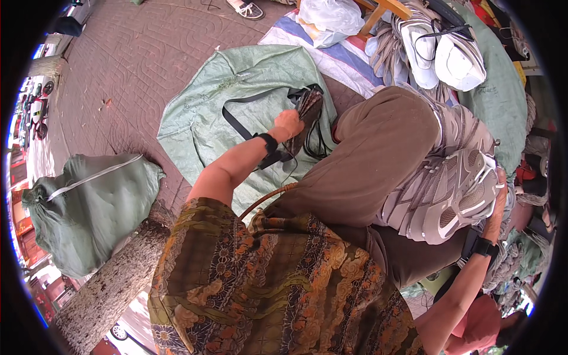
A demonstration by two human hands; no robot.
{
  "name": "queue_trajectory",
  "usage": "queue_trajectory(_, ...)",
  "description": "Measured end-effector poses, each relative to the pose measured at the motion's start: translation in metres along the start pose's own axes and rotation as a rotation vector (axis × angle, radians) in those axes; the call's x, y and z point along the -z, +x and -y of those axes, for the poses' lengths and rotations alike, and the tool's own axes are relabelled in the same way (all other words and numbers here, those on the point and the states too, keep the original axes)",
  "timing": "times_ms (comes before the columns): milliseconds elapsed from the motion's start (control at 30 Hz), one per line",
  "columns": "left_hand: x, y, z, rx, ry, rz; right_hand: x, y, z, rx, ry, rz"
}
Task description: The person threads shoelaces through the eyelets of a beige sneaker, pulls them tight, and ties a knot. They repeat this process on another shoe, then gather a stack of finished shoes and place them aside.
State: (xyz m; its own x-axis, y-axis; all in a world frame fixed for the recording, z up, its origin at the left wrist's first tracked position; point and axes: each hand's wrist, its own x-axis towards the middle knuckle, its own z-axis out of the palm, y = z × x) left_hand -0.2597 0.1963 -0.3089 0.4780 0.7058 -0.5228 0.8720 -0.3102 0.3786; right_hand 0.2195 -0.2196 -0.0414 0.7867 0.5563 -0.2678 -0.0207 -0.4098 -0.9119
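On a green woven plastic sack spread on the ground, my left hand is closed on a bundle of dark strips with thin black cords hanging from it. Beside it a black strap curves across the sack. To the right, a thick stack of grey shoe uppers, nested one in another, lies across my lap. My right hand is at the far right end of this stack, its fingers partly hidden and closed around the edge of the last upper.
More shoe uppers, white and grey, are piled at the upper right near a clear plastic bag. A tied green sack stands at left beside a tree trunk. Another person's shoe shows at the top.
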Motion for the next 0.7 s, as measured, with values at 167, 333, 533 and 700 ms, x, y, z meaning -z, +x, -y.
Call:
queue_trajectory(167, -0.007, 0.046, -0.057, -0.113, -0.016, -0.083, 0.013, -0.004, -0.006, 0.067, -0.186, -0.008)
queue_trajectory(333, 0.022, 0.057, -0.120, -0.207, 0.020, -0.153, -0.035, -0.020, 0.019, 0.000, -0.117, -0.054)
queue_trajectory(533, 0.002, 0.081, -0.142, -0.336, 0.102, -0.121, -0.034, -0.031, 0.023, -0.029, -0.123, -0.157)
queue_trajectory(700, -0.012, 0.088, -0.146, -0.344, 0.105, -0.020, -0.019, -0.035, 0.009, 0.180, -0.360, -0.096)
